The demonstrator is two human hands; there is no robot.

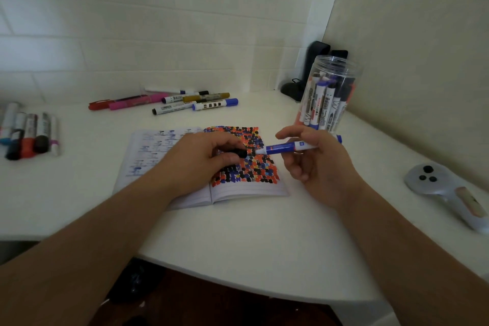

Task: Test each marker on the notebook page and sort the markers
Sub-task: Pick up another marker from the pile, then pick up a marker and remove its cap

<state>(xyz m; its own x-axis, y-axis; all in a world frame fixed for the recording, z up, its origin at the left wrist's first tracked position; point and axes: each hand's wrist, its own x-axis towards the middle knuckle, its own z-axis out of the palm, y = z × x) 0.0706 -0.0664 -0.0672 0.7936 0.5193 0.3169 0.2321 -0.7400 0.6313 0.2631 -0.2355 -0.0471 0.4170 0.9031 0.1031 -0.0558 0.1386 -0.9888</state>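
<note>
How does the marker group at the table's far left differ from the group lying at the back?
The far-left group lies side by side, ends pointing toward and away from the camera; the back group lies crosswise, loosely fanned. The far-left group is blurred at the frame edge; the back group shows clearly. Both rest on the white table.

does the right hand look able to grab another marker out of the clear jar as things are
Probably not yet: the right hand already holds a blue marker. The clear jar stands just behind it, mouth open, with nothing between them, so once freed the way looks clear.

notebook (185, 167): 1 | jar (328, 92): 1, right | far marker group (169, 102): about 7 | left marker group (29, 132): about 6 | controller (447, 193): 1, right | hands: 2
</note>
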